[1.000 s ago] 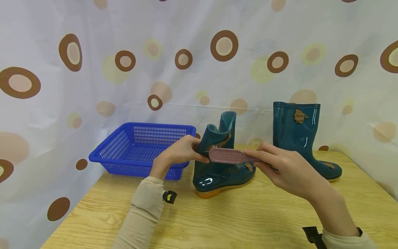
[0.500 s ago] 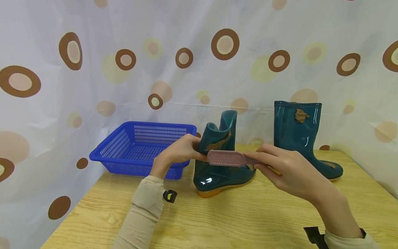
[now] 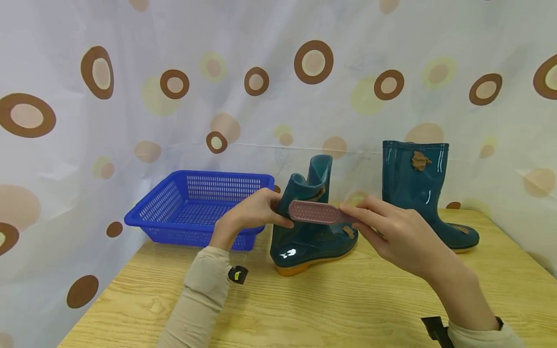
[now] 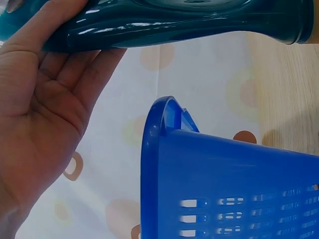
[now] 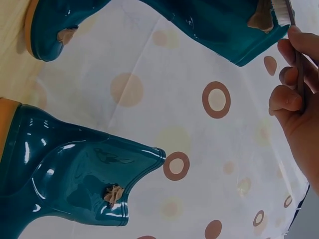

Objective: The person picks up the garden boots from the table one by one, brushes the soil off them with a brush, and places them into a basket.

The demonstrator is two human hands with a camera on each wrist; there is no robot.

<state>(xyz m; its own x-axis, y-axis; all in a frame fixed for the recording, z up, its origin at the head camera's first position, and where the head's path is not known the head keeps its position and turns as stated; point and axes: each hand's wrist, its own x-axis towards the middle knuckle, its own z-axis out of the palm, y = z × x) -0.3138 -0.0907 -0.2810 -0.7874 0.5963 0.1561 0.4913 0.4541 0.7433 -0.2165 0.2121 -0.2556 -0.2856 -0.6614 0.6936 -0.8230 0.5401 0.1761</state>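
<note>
A dark green rubber boot [image 3: 304,249] stands on the table, its shaft squeezed inward at the top. My left hand [image 3: 254,210] grips the shaft, thumb in front and fingers behind, as the left wrist view also shows. My right hand [image 3: 400,237] holds a pink brush [image 3: 315,212] by its handle across the shaft. In the right wrist view its white bristles [image 5: 281,11] meet a brown mud-like patch [image 5: 261,17] near the boot's top. Another brown patch [image 3: 349,232] sits toward the toe. The brush's back hides part of the shaft in the head view.
A second green boot [image 3: 409,188] stands upright at right, with a brown clump [image 3: 419,161] near its top and another patch on its toe. Behind my left hand is a blue perforated basket [image 3: 202,226]. A dotted sheet [image 3: 278,111] hangs behind the wooden table [image 3: 330,309].
The brush dips slightly, then rises higher on the shaft, its head tilting a little, with my right hand. My left hand and the gripped boot stay in place.
</note>
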